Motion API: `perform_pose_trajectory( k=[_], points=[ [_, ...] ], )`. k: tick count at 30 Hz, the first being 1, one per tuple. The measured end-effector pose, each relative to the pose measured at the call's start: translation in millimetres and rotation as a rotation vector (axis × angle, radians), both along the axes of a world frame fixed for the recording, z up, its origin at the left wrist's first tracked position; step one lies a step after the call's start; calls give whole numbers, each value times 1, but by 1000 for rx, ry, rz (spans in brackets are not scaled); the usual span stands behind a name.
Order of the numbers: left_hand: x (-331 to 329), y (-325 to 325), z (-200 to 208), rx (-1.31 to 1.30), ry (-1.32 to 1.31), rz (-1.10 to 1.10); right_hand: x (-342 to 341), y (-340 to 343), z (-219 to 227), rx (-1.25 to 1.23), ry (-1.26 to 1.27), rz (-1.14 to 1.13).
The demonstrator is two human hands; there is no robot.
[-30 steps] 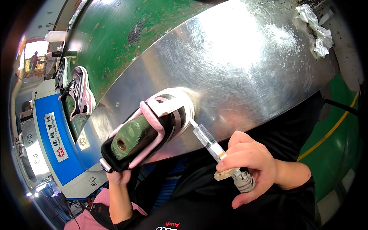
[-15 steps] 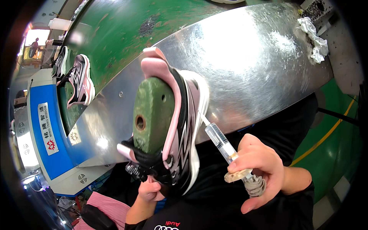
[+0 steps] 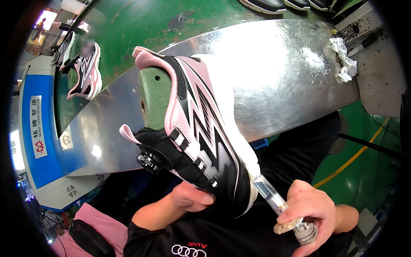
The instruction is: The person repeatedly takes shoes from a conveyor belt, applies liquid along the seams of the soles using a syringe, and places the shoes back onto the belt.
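right fingers (image 3: 295,210) half-curled around clear syringe (image 3: 269,192)

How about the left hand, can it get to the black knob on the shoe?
Probably yes: the knob is near the left hand, with nothing visible between. But that hand holds the shoe, so letting go may come first.

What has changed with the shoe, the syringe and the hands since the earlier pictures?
The shoe has turned to show its side, toe toward lower right. The syringe has moved down and right, its tip now by the sole near the toe. The left hand has shifted right, to the toe end. Nothing was let go: it still holds the shoe, the right hand the syringe. The crumpled paper stayed put.
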State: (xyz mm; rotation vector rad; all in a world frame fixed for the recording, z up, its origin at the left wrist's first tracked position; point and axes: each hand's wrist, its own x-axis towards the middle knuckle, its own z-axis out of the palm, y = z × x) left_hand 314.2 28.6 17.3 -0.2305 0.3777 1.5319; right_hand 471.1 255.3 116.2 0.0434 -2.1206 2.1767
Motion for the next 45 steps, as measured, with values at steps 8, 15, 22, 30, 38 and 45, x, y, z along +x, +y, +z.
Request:
perform_pose_trajectory(
  k=[8, 15, 22, 30, 38, 45],
  points=[
    [10, 38, -2, 34, -50, -85, 37, 9, 32, 126, -55, 16],
    [13, 76, -15, 327, -115, -159, 55, 10, 54, 257, -10, -49],
    [16, 108, -3, 263, -101, -52, 57, 10, 50, 416, 85, -116],
    [19, 123, -11, 247, -50, -5, 45, -5, 41, 735, 88, -173],
    [12, 133, 5, 281, -111, -55, 42, -22, 14, 1079, 122, -370],
    [9, 135, 23, 181, -49, -64, 35, -24, 1, 1231, 192, -452]
  ],
)
